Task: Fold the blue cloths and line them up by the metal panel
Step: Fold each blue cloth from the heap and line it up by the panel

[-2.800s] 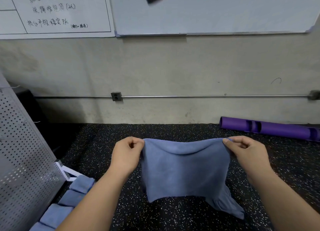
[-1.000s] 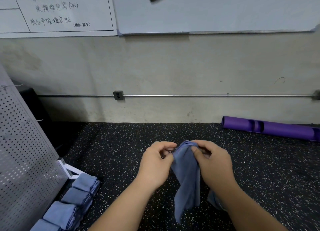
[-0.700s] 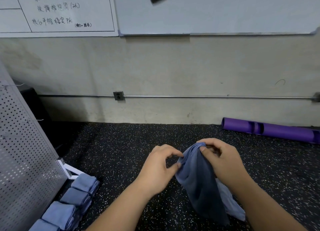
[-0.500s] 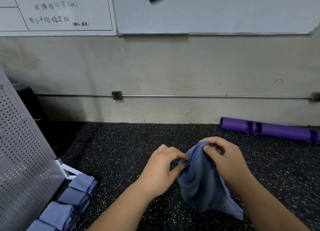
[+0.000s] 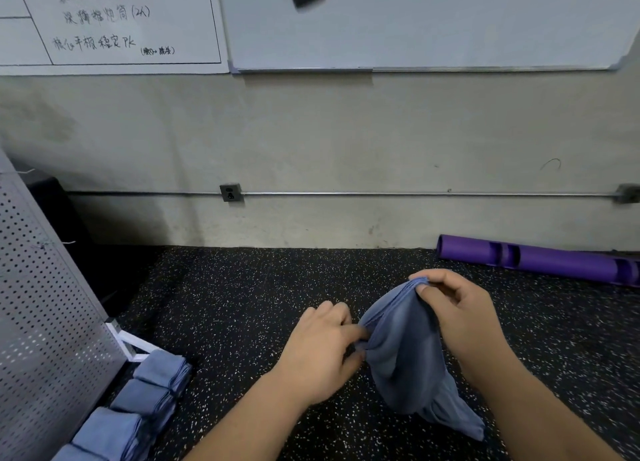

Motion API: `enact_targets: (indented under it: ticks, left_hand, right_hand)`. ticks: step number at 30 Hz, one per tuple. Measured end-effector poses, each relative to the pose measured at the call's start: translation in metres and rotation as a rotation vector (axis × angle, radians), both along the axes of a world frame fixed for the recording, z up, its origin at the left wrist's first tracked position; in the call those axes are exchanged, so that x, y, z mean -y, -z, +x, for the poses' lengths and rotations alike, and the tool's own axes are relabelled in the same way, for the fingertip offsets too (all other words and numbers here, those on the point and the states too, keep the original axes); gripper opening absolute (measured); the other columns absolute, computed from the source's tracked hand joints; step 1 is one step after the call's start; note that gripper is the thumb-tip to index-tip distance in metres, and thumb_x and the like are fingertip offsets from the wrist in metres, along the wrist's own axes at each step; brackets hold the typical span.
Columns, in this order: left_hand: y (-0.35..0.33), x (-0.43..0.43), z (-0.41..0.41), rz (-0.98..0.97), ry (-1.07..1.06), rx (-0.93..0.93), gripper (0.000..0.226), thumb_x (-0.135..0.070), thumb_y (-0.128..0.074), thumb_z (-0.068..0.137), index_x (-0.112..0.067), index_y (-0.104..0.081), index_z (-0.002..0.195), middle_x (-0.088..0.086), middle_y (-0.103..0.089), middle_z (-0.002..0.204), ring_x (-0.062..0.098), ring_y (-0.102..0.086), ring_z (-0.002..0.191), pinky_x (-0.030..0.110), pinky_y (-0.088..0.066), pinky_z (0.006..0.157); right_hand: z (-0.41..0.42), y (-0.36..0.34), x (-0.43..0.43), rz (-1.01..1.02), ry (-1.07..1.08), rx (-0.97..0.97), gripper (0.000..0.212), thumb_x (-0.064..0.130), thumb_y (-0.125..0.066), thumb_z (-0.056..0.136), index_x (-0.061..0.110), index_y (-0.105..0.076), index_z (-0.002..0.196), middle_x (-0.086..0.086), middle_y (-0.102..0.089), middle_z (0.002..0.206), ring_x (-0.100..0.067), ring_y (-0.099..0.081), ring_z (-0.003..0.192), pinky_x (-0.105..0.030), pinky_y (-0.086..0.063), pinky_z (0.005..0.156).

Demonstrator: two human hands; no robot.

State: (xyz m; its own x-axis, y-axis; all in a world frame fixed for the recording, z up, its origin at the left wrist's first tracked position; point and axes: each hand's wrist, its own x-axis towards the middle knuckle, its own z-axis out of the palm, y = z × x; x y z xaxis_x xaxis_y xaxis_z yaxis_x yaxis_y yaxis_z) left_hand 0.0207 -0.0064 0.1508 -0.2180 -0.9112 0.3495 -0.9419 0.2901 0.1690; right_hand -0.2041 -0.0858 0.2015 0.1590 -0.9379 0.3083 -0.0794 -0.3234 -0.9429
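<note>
Two hands [image 5: 323,353] [image 5: 460,311] pinching bunched, drooping blue cloth [image 5: 401,353]

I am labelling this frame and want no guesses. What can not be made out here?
Head view only.
Folded cloths: bottom edge cuts the row, so no count.
Cloth: bunched; its folds hide how far it is folded.
Tube: right edge cuts it.
Writing: top edge cuts the first line.
</note>
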Motion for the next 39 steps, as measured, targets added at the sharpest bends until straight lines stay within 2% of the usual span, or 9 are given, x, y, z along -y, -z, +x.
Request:
enact_targets:
  ticks: [5,10,14,16,20,23,28,34,39]
  left_hand:
    - [-0.003,0.006,0.016,-0.027,-0.051,-0.016,0.028,-0.06,-0.055,0.1,-0.041,-0.07,0.113,-0.02,-0.06,0.106,0.008,-0.049,0.101,0.035,-0.044,0.089]
    - [-0.014,0.006,0.032,-0.077,-0.07,-0.195,0.022,-0.054,-0.057,0.101,-0.038,-0.07,0.106,-0.02,-0.064,0.101,0.005,-0.056,0.097,0.039,-0.05,0.089]
    - [-0.027,0.002,0.04,-0.095,-0.052,-0.329,0.008,-0.041,-0.063,0.103,-0.035,-0.068,0.105,-0.022,-0.06,0.103,0.004,-0.058,0.1,0.029,-0.051,0.088]
    - [-0.03,0.001,0.043,-0.093,-0.051,-0.38,0.002,-0.037,-0.066,0.102,-0.035,-0.067,0.103,-0.023,-0.06,0.101,0.003,-0.059,0.098,0.025,-0.05,0.084]
    - [-0.035,0.002,0.051,-0.067,-0.057,-0.402,0.015,-0.048,-0.073,0.097,-0.036,-0.066,0.091,-0.021,-0.063,0.094,0.005,-0.062,0.089,0.03,-0.053,0.078]
    - [-0.034,0.001,0.055,0.001,-0.029,-0.364,0.019,-0.05,-0.08,0.092,-0.035,-0.071,0.085,-0.023,-0.066,0.094,0.003,-0.064,0.092,0.034,-0.055,0.082]
    - [-0.036,-0.001,0.06,0.034,-0.083,-0.429,0.017,-0.047,-0.088,0.084,-0.036,-0.076,0.082,-0.022,-0.07,0.088,0.006,-0.067,0.082,0.036,-0.056,0.076]
    - [-0.042,-0.007,0.059,0.06,-0.119,-0.601,0.012,-0.038,-0.091,0.083,-0.037,-0.079,0.085,-0.012,-0.073,0.077,0.014,-0.065,0.071,0.036,-0.056,0.069]
    - [-0.048,-0.009,0.06,0.043,-0.1,-0.614,0.015,-0.033,-0.091,0.084,-0.035,-0.077,0.088,-0.017,-0.075,0.085,0.013,-0.071,0.082,0.027,-0.056,0.076]
  right_hand:
    - [-0.012,0.013,0.017,-0.005,0.112,-0.193,0.027,0.005,-0.071,0.098,0.031,-0.079,0.096,0.017,-0.078,0.088,-0.003,-0.07,0.081,-0.025,-0.057,0.08]
    - [-0.026,0.019,0.023,-0.056,0.059,-0.399,0.037,0.004,-0.074,0.095,0.04,-0.077,0.101,0.022,-0.074,0.085,0.0,-0.067,0.077,-0.01,-0.054,0.07]
    - [-0.027,0.019,0.023,-0.084,0.008,-0.5,0.036,0.011,-0.079,0.093,0.044,-0.078,0.108,0.023,-0.076,0.091,0.002,-0.07,0.08,-0.01,-0.054,0.072]
    - [-0.025,0.019,0.022,-0.083,-0.02,-0.49,0.037,0.012,-0.08,0.093,0.045,-0.077,0.109,0.026,-0.076,0.093,0.001,-0.072,0.083,-0.014,-0.056,0.078]
    - [-0.022,0.019,0.023,-0.013,-0.048,-0.396,0.029,0.011,-0.078,0.095,0.036,-0.079,0.108,0.019,-0.079,0.093,-0.002,-0.074,0.088,-0.025,-0.061,0.085]
    - [-0.02,0.018,0.023,-0.037,-0.06,-0.473,0.029,0.011,-0.077,0.096,0.039,-0.079,0.102,0.02,-0.078,0.088,0.001,-0.073,0.084,-0.022,-0.06,0.081]
    - [-0.015,0.019,0.02,-0.033,-0.088,-0.59,0.027,0.012,-0.078,0.094,0.04,-0.078,0.094,0.022,-0.076,0.081,0.003,-0.07,0.076,-0.025,-0.06,0.077]
    - [-0.014,0.016,0.02,-0.048,-0.057,-0.535,0.024,0.016,-0.078,0.095,0.04,-0.078,0.098,0.022,-0.077,0.082,0.004,-0.071,0.079,-0.021,-0.056,0.075]
    - [-0.017,0.014,0.02,-0.018,-0.046,-0.484,0.024,0.016,-0.079,0.095,0.04,-0.079,0.099,0.019,-0.078,0.083,0.003,-0.072,0.079,-0.026,-0.058,0.079]
